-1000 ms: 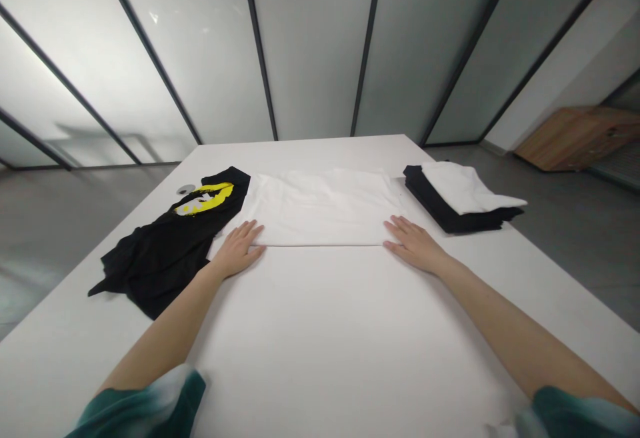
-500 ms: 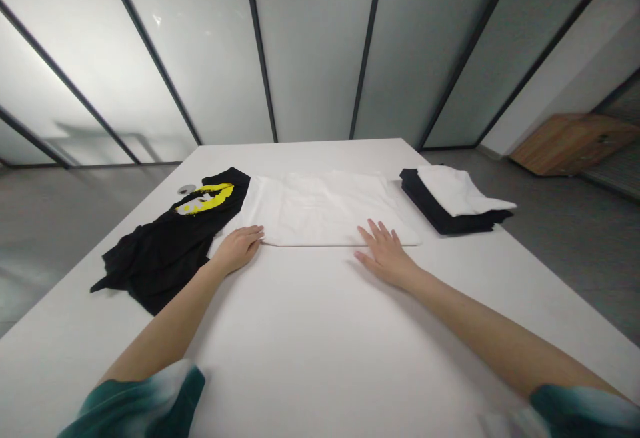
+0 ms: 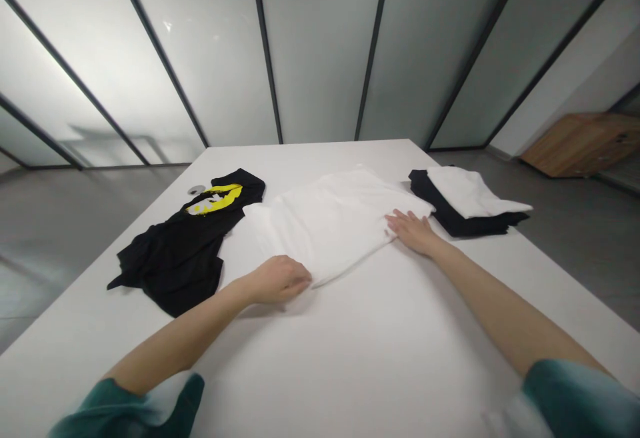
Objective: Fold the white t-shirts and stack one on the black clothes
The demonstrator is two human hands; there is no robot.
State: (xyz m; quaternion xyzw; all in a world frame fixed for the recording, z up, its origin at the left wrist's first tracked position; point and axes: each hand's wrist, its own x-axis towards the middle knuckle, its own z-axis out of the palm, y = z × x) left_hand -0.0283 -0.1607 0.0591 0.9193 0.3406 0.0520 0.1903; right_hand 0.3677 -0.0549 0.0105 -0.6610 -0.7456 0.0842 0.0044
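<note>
A white T-shirt [image 3: 330,215] lies skewed across the middle of the table, its near edge running at a slant. At the near left corner of that edge, my left hand [image 3: 281,279] is closed, pinching the fabric. My right hand [image 3: 411,230] rests flat on the shirt's right side by the edge, fingers stretched out. Soft creases run through the cloth between both hands.
A black T-shirt [image 3: 180,258] with a yellow and white print is spread at the left, beside a small grey round item [image 3: 197,190]. Folded black clothes [image 3: 463,225] with a white garment [image 3: 465,191] on top are stacked at the right of the white table [image 3: 380,358].
My left hand has pulled the white T-shirt's near left corner toward me and to the right, so the shirt has turned. My right hand has moved right and slightly away.
</note>
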